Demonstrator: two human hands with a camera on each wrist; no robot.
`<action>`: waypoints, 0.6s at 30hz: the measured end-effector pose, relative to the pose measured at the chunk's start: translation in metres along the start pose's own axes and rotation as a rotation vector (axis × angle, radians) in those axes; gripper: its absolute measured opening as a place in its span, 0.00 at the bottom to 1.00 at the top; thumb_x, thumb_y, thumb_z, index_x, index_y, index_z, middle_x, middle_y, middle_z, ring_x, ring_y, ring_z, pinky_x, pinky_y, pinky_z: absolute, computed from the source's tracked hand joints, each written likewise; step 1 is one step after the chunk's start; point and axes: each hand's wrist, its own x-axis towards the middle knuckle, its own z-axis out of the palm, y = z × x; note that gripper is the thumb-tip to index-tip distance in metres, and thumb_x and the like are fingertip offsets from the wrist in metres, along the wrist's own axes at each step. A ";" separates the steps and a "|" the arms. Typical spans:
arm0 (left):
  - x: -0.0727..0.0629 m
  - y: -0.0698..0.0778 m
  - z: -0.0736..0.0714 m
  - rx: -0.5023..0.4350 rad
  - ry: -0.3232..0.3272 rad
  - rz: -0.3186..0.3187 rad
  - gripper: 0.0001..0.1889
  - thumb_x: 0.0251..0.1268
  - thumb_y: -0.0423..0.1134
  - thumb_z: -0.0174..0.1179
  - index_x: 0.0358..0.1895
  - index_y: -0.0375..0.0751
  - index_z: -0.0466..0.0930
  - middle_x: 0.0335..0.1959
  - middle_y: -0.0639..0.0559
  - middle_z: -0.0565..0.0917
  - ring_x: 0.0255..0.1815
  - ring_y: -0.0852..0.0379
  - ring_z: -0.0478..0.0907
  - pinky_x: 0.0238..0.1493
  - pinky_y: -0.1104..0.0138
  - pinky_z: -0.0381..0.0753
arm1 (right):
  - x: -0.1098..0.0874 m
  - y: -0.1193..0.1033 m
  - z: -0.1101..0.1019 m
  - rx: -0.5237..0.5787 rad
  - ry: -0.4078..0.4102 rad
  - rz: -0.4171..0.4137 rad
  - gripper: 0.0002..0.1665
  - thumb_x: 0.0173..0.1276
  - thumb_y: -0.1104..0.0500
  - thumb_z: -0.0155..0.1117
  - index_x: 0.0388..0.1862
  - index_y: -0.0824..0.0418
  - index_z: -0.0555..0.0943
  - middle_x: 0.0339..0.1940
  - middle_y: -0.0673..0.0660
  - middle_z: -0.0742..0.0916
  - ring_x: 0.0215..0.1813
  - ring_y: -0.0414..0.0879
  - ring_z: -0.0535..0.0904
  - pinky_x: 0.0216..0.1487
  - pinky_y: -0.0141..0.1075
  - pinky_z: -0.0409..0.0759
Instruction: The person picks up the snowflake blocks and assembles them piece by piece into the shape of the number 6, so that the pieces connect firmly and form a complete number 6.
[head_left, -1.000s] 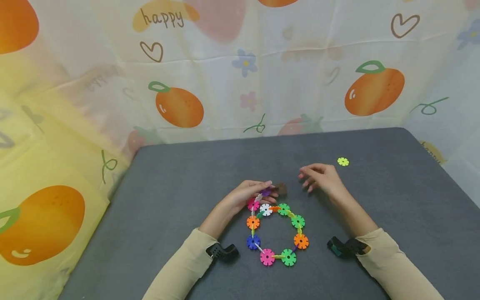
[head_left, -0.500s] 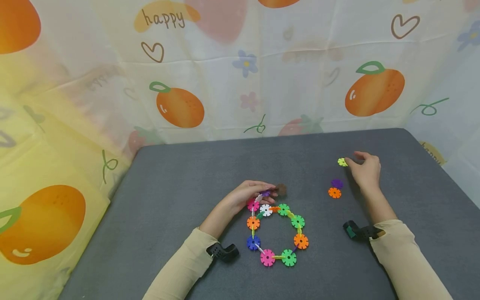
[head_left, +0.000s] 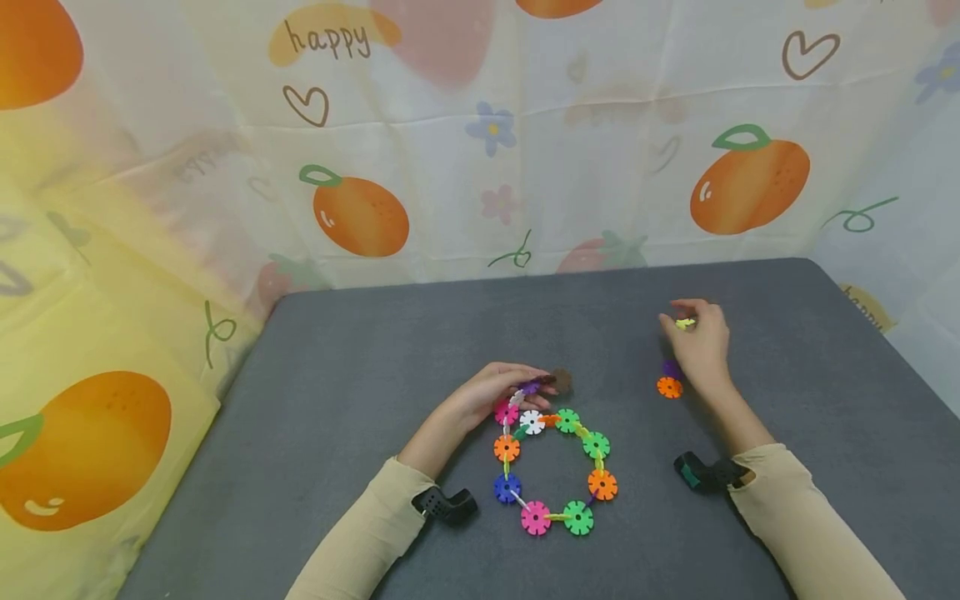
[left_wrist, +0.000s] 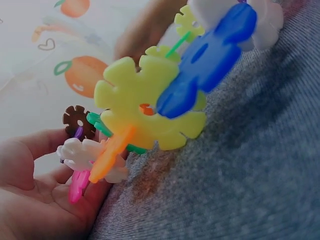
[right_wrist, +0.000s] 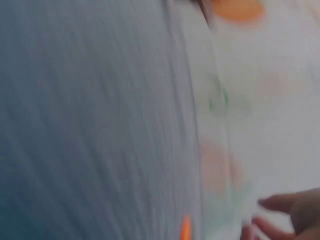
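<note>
In the head view my left hand (head_left: pixel 491 390) pinches a purple notched snowflake disc (head_left: pixel 530 388) at the end of a chain. A brown disc (head_left: pixel 562 381) juts out past its fingertips. The rest of this chain of interlocking discs (head_left: pixel 536 518) lies in a loop on the table. Seen from the left wrist, yellow (left_wrist: pixel 125 102) and blue (left_wrist: pixel 205 60) discs loom close. My right hand (head_left: pixel 701 337) is bent over a yellow disc (head_left: pixel 686 323), which shows between thumb and fingers; whether it is gripped is unclear. The right wrist view is blurred.
A loose orange disc (head_left: pixel 670 387) and a purple disc (head_left: pixel 671 369), partly covered, lie just below the right hand. The grey table (head_left: pixel 420 333) ends at a printed cloth (head_left: pixel 450 167) behind. Black straps (head_left: pixel 446 504) circle both wrists.
The right hand swung right and away from the left hand, passing the orange and purple discs, then came back a little left over the yellow disc. The left hand and chain stay put.
</note>
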 end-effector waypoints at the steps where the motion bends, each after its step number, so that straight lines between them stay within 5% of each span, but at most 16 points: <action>1: 0.000 0.000 0.001 0.002 0.005 -0.001 0.19 0.78 0.37 0.44 0.63 0.28 0.74 0.53 0.37 0.85 0.36 0.60 0.87 0.46 0.70 0.85 | -0.007 -0.008 0.004 0.064 -0.061 -0.030 0.19 0.71 0.58 0.62 0.54 0.71 0.80 0.44 0.71 0.81 0.37 0.53 0.77 0.35 0.35 0.74; 4: 0.002 -0.001 0.002 0.005 0.005 0.008 0.19 0.76 0.38 0.49 0.61 0.27 0.75 0.49 0.42 0.86 0.37 0.60 0.87 0.48 0.66 0.86 | -0.028 -0.032 0.017 0.240 -0.370 -0.042 0.19 0.72 0.55 0.61 0.52 0.70 0.81 0.36 0.66 0.86 0.26 0.44 0.78 0.26 0.32 0.78; 6: 0.002 0.000 0.002 0.002 0.008 0.010 0.19 0.75 0.38 0.52 0.60 0.27 0.76 0.48 0.44 0.87 0.37 0.59 0.87 0.49 0.64 0.86 | -0.040 -0.044 0.027 0.350 -0.591 0.019 0.22 0.73 0.54 0.60 0.54 0.72 0.79 0.33 0.62 0.86 0.25 0.42 0.79 0.28 0.34 0.81; 8: 0.002 0.000 0.002 0.007 0.007 0.011 0.19 0.73 0.37 0.54 0.60 0.27 0.75 0.48 0.45 0.87 0.37 0.59 0.87 0.50 0.61 0.86 | -0.050 -0.050 0.037 0.423 -0.725 0.100 0.23 0.73 0.55 0.60 0.54 0.73 0.78 0.30 0.57 0.87 0.26 0.41 0.80 0.30 0.34 0.83; 12: 0.001 0.000 0.002 0.018 0.011 0.002 0.19 0.72 0.36 0.55 0.58 0.25 0.76 0.46 0.45 0.87 0.37 0.59 0.87 0.51 0.60 0.86 | -0.057 -0.051 0.051 0.537 -0.782 0.227 0.20 0.72 0.58 0.61 0.51 0.75 0.77 0.26 0.50 0.86 0.28 0.39 0.80 0.32 0.32 0.84; 18: 0.001 0.001 0.003 0.027 0.015 -0.011 0.18 0.71 0.36 0.57 0.54 0.22 0.78 0.34 0.49 0.88 0.36 0.58 0.87 0.50 0.60 0.86 | -0.058 -0.046 0.060 0.573 -0.759 0.230 0.17 0.72 0.60 0.60 0.48 0.75 0.79 0.25 0.48 0.86 0.25 0.37 0.78 0.29 0.31 0.81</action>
